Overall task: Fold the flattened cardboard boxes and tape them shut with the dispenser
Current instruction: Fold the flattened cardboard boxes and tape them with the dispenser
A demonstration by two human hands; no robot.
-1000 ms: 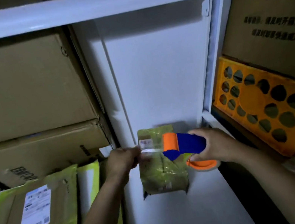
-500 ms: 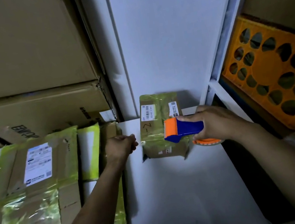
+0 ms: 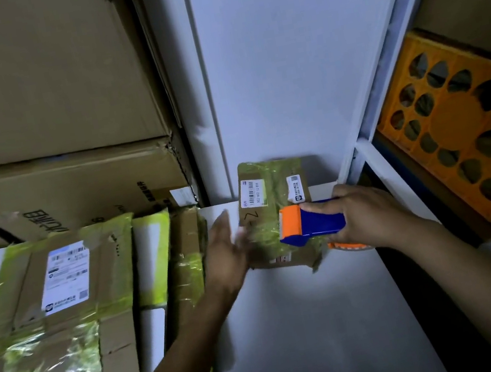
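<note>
white counter (image 3: 295, 324) by a shelf wall, small box (image 3: 270, 188) at its back. right hand (image 3: 364, 217) grips the dispenser (image 3: 313, 223) over it; left hand (image 3: 226, 251), fingers straight, should pin the box's left edge before taping.

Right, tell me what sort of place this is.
Probably a parcel storeroom or packing corner: large brown cardboard cartons stacked on the left, an orange perforated plastic crate in the white metal shelving, and flattened label-bearing cardboard boxes wrapped in yellow-green tape on the white table.
</note>
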